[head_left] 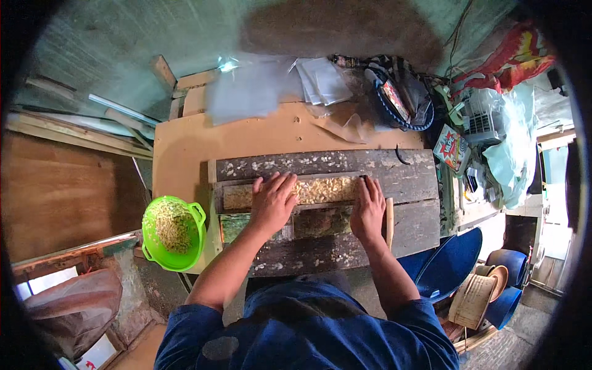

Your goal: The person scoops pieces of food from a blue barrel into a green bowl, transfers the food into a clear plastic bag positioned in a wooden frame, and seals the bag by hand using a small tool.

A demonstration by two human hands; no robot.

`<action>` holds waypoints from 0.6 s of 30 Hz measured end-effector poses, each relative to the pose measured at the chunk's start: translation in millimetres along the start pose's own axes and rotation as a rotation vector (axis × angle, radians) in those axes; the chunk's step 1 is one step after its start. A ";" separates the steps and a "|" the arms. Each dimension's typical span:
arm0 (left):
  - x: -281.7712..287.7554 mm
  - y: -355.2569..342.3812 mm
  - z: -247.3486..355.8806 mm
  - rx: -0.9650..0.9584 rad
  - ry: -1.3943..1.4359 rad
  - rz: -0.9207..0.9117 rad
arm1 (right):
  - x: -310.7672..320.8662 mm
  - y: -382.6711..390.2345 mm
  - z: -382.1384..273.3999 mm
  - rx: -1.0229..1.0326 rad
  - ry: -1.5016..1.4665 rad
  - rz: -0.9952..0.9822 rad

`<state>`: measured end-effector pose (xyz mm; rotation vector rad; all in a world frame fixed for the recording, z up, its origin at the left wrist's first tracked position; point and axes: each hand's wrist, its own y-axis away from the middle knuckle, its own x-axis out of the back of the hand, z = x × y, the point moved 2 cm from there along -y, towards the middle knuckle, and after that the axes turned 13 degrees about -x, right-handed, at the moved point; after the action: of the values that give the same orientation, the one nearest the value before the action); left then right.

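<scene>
A long, narrow wooden trough (218,201) lies across dark, worn planks (404,220) in front of me. Small pale chopped pieces (327,190) fill it in a layer; their exact kind is unclear. My left hand (272,202) rests palm down on the layer left of centre, fingers spread. At the trough's right end, my right hand (368,209) has its fingers stretched forward over the end and the pieces beside it. A bright green basin (197,229) with handles stands to the left, holding a heap of similar pale bits (172,228).
Clear plastic sheets (243,92) lie at the back of the tan tabletop (179,145). A dark blue basket (421,125) stands back right, near plastic bags (515,154). A curved wooden strip (390,223) is beside my right hand. Blue tubs (453,262) sit below right.
</scene>
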<state>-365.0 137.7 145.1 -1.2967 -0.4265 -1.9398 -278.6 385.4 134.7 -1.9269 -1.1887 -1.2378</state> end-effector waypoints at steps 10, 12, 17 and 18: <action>-17.0 -15.0 14.8 -0.075 0.098 0.042 | -10.8 -4.2 -4.7 0.037 0.056 0.106; -18.5 -13.6 13.6 -0.076 0.117 0.054 | -7.9 -6.2 -5.5 0.031 -0.028 0.143; -24.7 -8.8 9.0 -0.069 0.148 0.066 | 8.5 -24.9 -13.1 0.149 -0.123 0.043; -25.1 -8.9 9.5 -0.078 0.141 0.063 | 9.1 -27.0 -13.3 0.199 -0.084 0.003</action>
<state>-360.3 159.6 127.9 -1.1980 -0.2390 -1.9972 -306.6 390.3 148.2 -1.8469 -1.2989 -1.0042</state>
